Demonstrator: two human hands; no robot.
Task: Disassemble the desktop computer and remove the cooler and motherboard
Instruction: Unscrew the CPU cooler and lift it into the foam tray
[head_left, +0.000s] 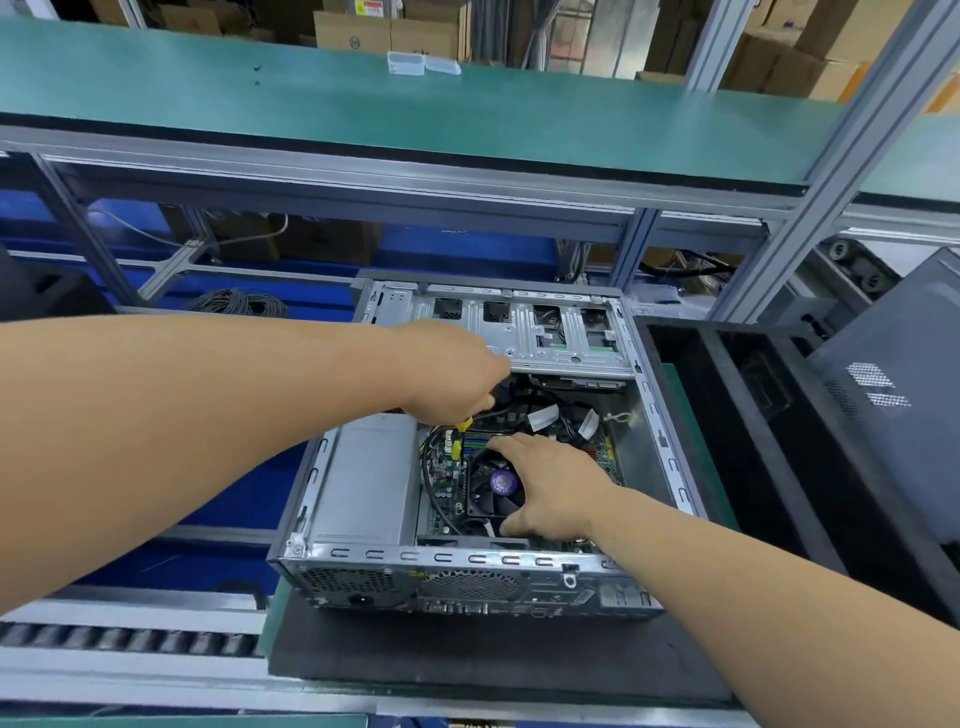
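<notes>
Cooler removal in hand — right hand (550, 486) grips the black square cooler fan (493, 488) mid-case; left hand (457, 379) holds a yellow-handled screwdriver (464, 423). Next: loosen its screws — then lift.

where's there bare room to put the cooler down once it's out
Bare room: the dark mat in front of the computer case, and the green shelf above. Inside the case it is crowded: cables, cooler fan, both hands.

An open grey metal desktop computer case (467, 566) lies on a black mat (467, 654). The right hand (550, 488) grips the black square cooler fan (493, 488). The left hand (452, 374) holds a yellow-handled tool (464, 423) above the green motherboard (447, 483).
</notes>
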